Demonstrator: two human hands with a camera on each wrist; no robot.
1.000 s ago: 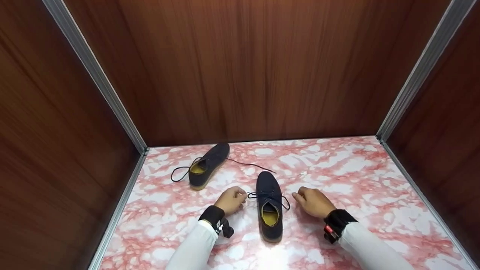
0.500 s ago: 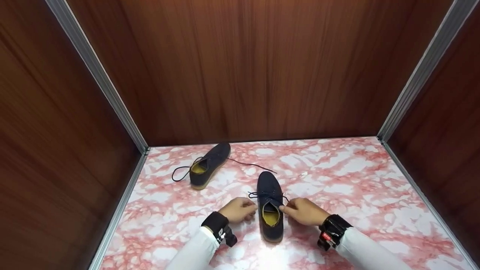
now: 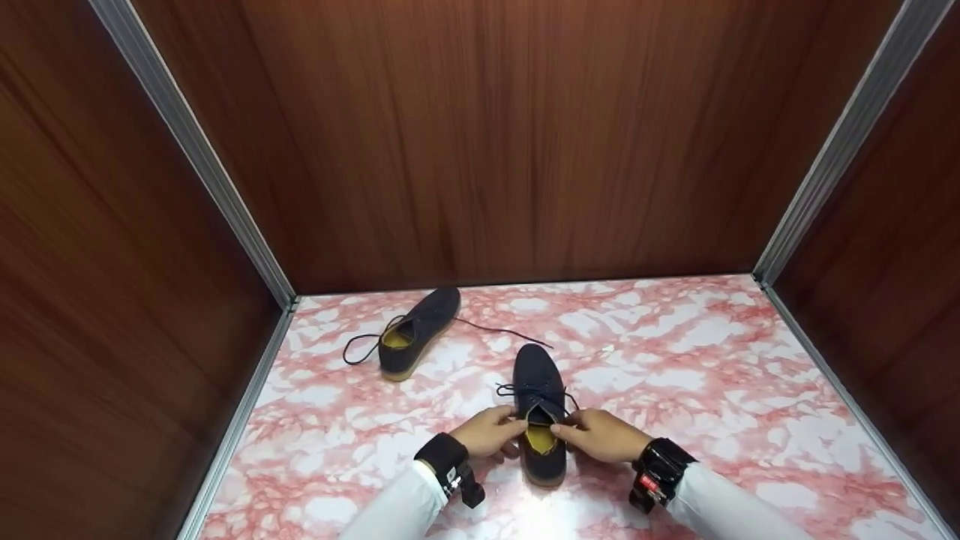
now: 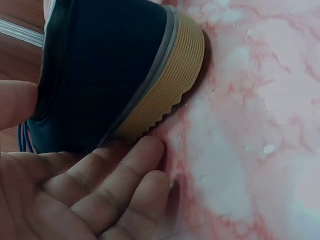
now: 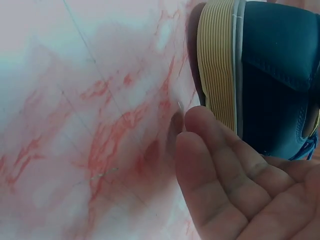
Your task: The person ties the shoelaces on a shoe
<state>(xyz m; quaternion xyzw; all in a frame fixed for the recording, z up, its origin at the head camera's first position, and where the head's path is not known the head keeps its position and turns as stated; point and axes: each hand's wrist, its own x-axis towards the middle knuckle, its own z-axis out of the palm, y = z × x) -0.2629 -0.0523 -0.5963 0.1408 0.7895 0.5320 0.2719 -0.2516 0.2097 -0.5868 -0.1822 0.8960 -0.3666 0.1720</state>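
Note:
A dark navy lace-up shoe (image 3: pixel 536 367) stands with its toe pointing away, its yellow lining showing and its laces (image 3: pixel 517 390) tied in a bow. My left hand (image 3: pixel 487 433) holds its left side, thumb at the collar's edge. In the left wrist view the fingertips lie along the ridged tan sole (image 4: pixel 167 75). On the right side my right hand (image 3: pixel 607 435) holds it too, thumb over the opening. The right wrist view has those fingers beside the sole (image 5: pixel 215 60), below the dark upper (image 5: pixel 275 75).
A matching shoe (image 3: pixel 433 315) stands farther back on the left, laces loose, one lace (image 3: pixel 499 328) trailing right across the red-and-white marbled surface (image 3: pixel 675 360). Wood-grain panels (image 3: pixel 525 150) with grey metal edging enclose the back and both sides.
My right hand has moved in from the right of the bow to the shoe's collar. My left hand has come from beside the left lace down to the shoe's left side.

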